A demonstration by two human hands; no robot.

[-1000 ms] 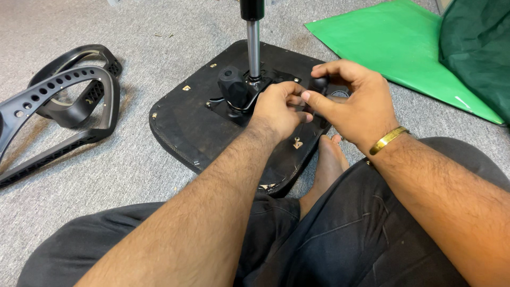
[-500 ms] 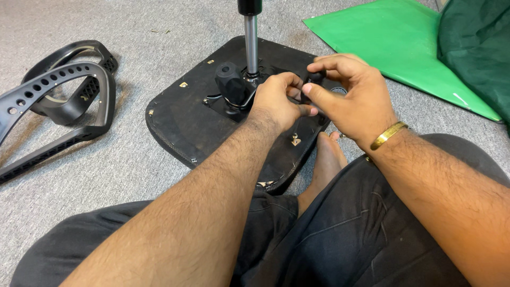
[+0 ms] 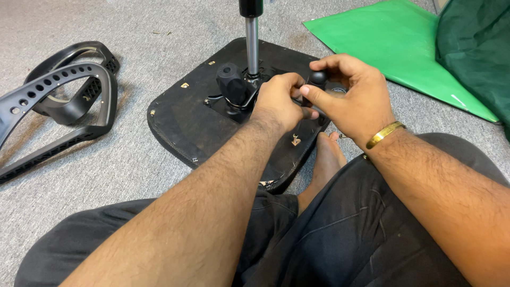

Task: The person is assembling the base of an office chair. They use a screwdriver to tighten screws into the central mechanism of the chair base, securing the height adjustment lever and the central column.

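An upturned black chair seat base (image 3: 186,122) lies on the grey carpet, with a metal gas-lift column (image 3: 252,42) standing up from the mechanism at its middle. A black tension knob (image 3: 231,82) sticks out left of the column. My left hand (image 3: 279,101) is closed on the mechanism just right of the column. My right hand (image 3: 348,95) pinches a black lever knob (image 3: 317,77) between thumb and fingers, touching my left hand. A gold bangle (image 3: 383,134) circles my right wrist.
Two black plastic chair armrests (image 3: 58,101) lie on the carpet at the left. A green sheet (image 3: 393,48) and a dark green bag (image 3: 475,48) sit at the back right. My bare foot (image 3: 324,159) rests by the seat's near edge.
The view has shifted slightly. My right hand has turned on the lever knob, so the knob now shows between thumb and fingers; my left hand stays on the mechanism.
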